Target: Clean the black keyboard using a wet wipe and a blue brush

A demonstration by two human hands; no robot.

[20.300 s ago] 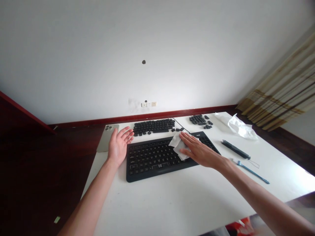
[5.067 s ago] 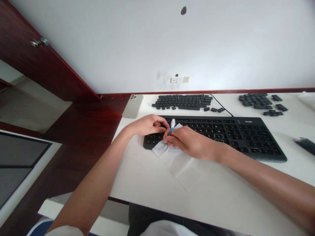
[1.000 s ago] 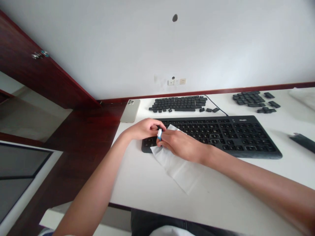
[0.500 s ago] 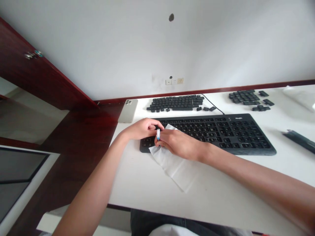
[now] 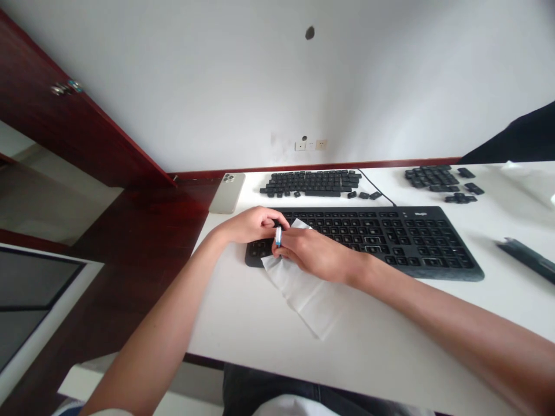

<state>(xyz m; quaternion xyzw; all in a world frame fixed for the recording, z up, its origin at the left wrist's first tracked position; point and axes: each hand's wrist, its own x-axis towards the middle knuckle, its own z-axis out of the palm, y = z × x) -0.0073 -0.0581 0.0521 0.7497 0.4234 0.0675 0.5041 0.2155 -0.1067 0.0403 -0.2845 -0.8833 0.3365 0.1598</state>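
Observation:
A black keyboard (image 5: 390, 240) with its keycaps off lies across the white desk (image 5: 390, 335). My right hand (image 5: 310, 251) is closed round a small blue-and-white brush (image 5: 278, 236) at the keyboard's left end, over a white wipe (image 5: 303, 292) that trails toward me. My left hand (image 5: 254, 224) sits curled right beside it on the keyboard's left corner, fingertips touching the brush area. What the left fingers pinch is hidden.
Removed keycaps lie in a row (image 5: 310, 182) behind the keyboard and in a second cluster (image 5: 437, 179) at the back right. A phone (image 5: 228, 192) lies face down at the back left. A dark tool (image 5: 526, 260) rests at the right. A dark shape (image 5: 515, 141) enters at the right edge.
Both hands stay at the keyboard's left end with the brush, barely moving. The view has shifted slightly, and a dark shape has appeared at the right edge.

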